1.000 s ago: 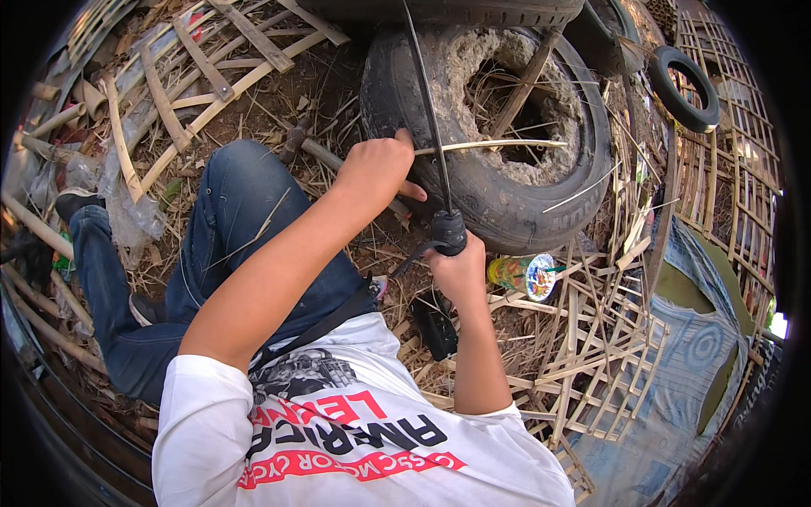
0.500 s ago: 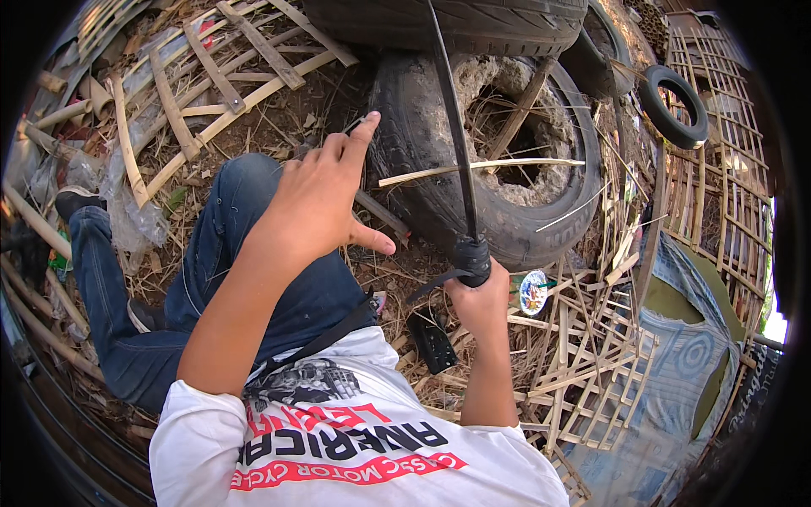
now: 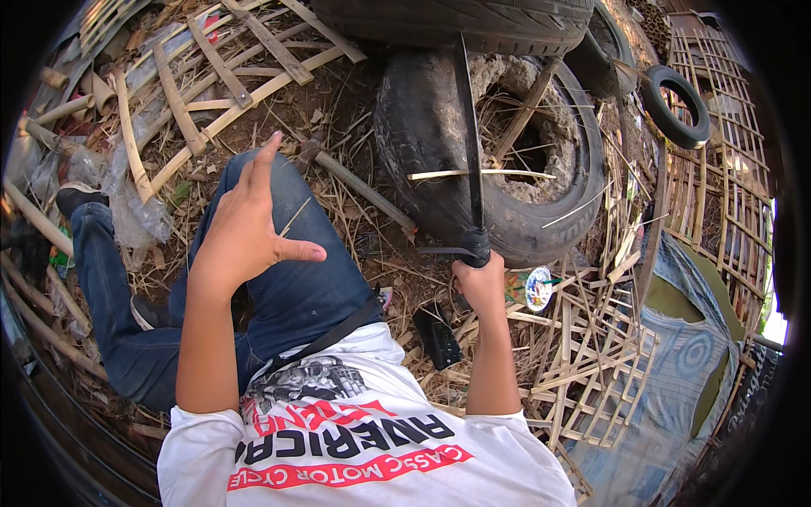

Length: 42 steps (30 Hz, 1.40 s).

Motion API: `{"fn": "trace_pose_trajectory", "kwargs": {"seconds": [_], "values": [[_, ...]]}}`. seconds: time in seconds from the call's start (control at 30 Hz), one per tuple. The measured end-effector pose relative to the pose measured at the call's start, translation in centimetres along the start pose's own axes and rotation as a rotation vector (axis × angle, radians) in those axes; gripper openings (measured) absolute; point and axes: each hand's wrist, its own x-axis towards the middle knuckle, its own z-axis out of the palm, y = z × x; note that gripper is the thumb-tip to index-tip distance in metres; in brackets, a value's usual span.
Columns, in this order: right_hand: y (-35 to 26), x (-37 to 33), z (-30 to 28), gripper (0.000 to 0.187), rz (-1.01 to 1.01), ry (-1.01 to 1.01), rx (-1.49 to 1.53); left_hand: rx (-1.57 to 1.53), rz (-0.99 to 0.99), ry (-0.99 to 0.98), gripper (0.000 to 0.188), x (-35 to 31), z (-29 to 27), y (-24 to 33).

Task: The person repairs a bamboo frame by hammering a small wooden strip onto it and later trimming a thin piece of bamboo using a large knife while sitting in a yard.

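My right hand (image 3: 483, 283) is closed round the black-wrapped handle of a machete (image 3: 470, 127). Its long dark blade points away from me, up across a worn tire (image 3: 405, 160) lying in front. A thin pale bamboo strip (image 3: 517, 174) crosses the tire's opening, passing at the blade; whether the two touch I cannot tell. My left hand (image 3: 241, 224) hovers over my bent knee, fingers and thumb stretched apart, holding nothing. Beside its thumb is a small thin sliver (image 3: 296, 216) of straw or bamboo. Rough pale material and a wooden stick (image 3: 525, 110) fill part of the tire's middle.
Another tire (image 3: 456, 21) lies at the far edge, and a small tire (image 3: 676, 107) at far right. A wooden-handled tool (image 3: 363, 190) rests left of the big tire. A bamboo lattice (image 3: 604, 384), a black sheath-like piece (image 3: 437, 338) and blue cloth (image 3: 676, 355) lie at right.
My left hand has moved left and back from beside the tire to over my knee. The machete has shifted slightly right and the bamboo strip sits differently across the tire.
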Motion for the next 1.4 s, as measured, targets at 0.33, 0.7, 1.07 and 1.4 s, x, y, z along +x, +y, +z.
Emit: {"fn": "trace_pose_trajectory", "kwargs": {"seconds": [0.33, 0.7, 1.07, 1.4], "values": [[-4.9, -4.3, -2.2, 0.015, -0.163, 0.011, 0.049, 0.072, 0.204, 0.073, 0.136, 0.0, -0.7, 3.5], [-1.1, -2.3, 1.3, 0.016, -0.077, -0.02, -0.154, -0.02, -0.095, 0.222, 0.143, -3.3, -3.4, -3.7], [-1.2, -1.4, 1.7, 0.009, -0.147, -0.019, -0.083, 0.315, 0.34, 0.076, 0.089, 3.1, 8.9, 3.7], [-1.5, -1.5, 1.0, 0.007, -0.154, -0.052, 0.0, 0.259, 0.259, -0.034, 0.049, 8.6, 15.2, 7.1]]}}
